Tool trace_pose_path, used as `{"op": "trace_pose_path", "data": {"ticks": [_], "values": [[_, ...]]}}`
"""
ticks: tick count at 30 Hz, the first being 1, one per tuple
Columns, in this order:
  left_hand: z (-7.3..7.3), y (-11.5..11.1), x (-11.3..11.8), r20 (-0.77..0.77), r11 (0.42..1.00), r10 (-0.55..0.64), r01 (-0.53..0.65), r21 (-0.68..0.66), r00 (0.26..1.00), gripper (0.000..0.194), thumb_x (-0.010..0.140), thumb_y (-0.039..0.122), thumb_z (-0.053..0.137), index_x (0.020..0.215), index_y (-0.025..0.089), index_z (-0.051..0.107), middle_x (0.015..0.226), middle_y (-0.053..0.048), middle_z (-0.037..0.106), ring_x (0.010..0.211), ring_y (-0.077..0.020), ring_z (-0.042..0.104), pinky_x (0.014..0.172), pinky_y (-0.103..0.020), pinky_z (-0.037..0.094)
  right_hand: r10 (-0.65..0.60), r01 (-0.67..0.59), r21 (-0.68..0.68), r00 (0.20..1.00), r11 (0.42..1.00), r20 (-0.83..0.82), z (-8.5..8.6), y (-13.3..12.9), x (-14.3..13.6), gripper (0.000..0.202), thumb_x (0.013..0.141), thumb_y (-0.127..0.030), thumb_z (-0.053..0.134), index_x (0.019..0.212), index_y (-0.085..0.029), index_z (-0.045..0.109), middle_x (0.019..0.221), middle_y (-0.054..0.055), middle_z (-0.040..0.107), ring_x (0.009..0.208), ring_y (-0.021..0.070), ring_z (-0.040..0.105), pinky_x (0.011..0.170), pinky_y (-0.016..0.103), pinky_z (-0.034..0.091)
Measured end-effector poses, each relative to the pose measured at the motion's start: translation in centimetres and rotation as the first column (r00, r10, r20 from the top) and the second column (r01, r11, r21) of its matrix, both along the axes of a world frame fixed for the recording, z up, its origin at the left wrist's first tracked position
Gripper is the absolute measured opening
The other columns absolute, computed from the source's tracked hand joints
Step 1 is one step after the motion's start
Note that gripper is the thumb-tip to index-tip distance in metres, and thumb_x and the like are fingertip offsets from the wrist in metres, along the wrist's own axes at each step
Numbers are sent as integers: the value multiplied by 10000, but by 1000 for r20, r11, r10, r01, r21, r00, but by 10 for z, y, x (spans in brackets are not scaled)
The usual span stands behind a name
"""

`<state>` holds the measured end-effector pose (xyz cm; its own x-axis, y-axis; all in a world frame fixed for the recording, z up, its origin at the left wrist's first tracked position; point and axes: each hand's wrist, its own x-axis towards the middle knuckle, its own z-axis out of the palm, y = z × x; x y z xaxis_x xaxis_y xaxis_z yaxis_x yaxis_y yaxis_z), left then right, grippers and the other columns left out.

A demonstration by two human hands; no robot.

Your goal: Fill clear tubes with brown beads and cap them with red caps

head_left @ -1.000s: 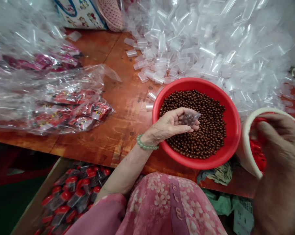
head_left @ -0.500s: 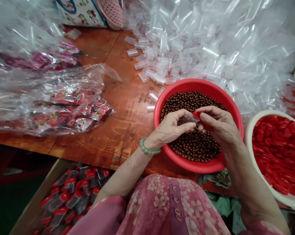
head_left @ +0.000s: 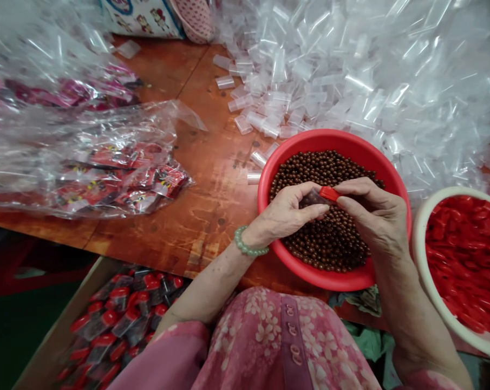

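Note:
My left hand [head_left: 283, 214], with a green bead bracelet [head_left: 248, 246] at its wrist, is closed around a small clear plastic container [head_left: 309, 199]. Dark shapes show through its wall; whether these are inside or behind it I cannot tell. At the container's right end sits a red cap [head_left: 328, 194], pinched between the thumb and fingers of my right hand [head_left: 372, 208]. Both hands are over a red basin [head_left: 334, 281] of shiny brown balls [head_left: 330, 246].
To the right stands a white tub [head_left: 421, 238] of red caps [head_left: 464, 265]. Clear containers [head_left: 321, 70] are heaped behind the basin. Plastic bags [head_left: 118, 173] of red packets lie left. Below the table edge, a carton [head_left: 58, 330] holds capped containers [head_left: 118, 319].
My right hand has brought the red cap onto the container's end, turning it in line with it. My left hand keeps hold of the container. The whole view has shifted slightly.

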<state>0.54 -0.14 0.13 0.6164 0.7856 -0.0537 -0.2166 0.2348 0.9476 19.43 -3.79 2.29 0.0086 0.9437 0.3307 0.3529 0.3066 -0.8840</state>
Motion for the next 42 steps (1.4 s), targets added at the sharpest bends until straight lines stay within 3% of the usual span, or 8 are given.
{"op": "trace_pose_path", "data": {"ticks": [4, 9, 17, 23, 27, 37, 42], "values": [[-1, 0, 0, -8, 999, 4, -4, 40, 1000, 230, 872, 351, 733, 964, 153, 660, 864, -1, 635, 804, -110, 553, 778, -252, 460, -112, 95, 128, 985, 987, 133, -1, -3, -8, 76, 846, -221, 807, 894, -276, 784, 911, 20, 768, 895, 194, 728, 826, 373, 620], [-2, 0, -2, -7, 996, -27, 28, 85, 1000, 172, 899, 315, 681, 958, 159, 639, 899, -12, 647, 821, -119, 556, 806, -263, 470, -133, 81, 217, 963, 973, 236, 2, -7, -14, 116, 869, -193, 783, 930, -292, 786, 940, 25, 778, 851, 184, 739, 712, 338, 623], [-1, 1, -4, -72, 993, -71, 77, 87, 995, 123, 919, 280, 646, 937, 167, 599, 825, -2, 624, 758, -114, 560, 736, -258, 475, -84, 42, 164, 962, 986, 258, 2, -8, -11, 101, 876, -185, 771, 910, -281, 772, 951, 24, 782, 856, 187, 746, 732, 340, 630], [3, 3, -7, 75, 986, -141, 147, -84, 987, 432, 848, 537, 766, 926, 155, 580, 784, 6, 614, 691, -86, 575, 646, -225, 481, -50, -38, 241, 936, 970, 347, 3, -10, -11, 171, 894, -167, 747, 1013, -287, 774, 1005, 39, 788, 888, 194, 751, 767, 344, 636], [4, 3, -8, 71, 974, -155, 164, -156, 985, 506, 782, 577, 826, 926, 158, 583, 757, 15, 617, 673, -80, 584, 627, -211, 482, -63, -63, 286, 911, 956, 409, 3, -12, -12, 215, 891, -151, 740, 1049, -296, 762, 1015, 51, 787, 877, 198, 751, 758, 350, 641], [3, 1, -6, -40, 991, -125, 123, -51, 991, 451, 879, 584, 715, 917, 163, 559, 792, 11, 613, 650, -70, 569, 595, -213, 473, 92, -162, 155, 921, 974, 380, 5, -6, -2, 176, 896, -164, 737, 1014, -285, 790, 988, 38, 802, 845, 175, 766, 726, 312, 654], [6, 0, -6, -42, 995, -90, 88, -51, 995, 452, 923, 622, 638, 954, 182, 538, 792, 18, 614, 647, -71, 580, 584, -198, 463, 149, -183, 99, 948, 978, 282, 4, -5, 5, 242, 883, -204, 771, 1108, -291, 788, 1112, 57, 779, 1005, 189, 750, 876, 343, 642]]}}
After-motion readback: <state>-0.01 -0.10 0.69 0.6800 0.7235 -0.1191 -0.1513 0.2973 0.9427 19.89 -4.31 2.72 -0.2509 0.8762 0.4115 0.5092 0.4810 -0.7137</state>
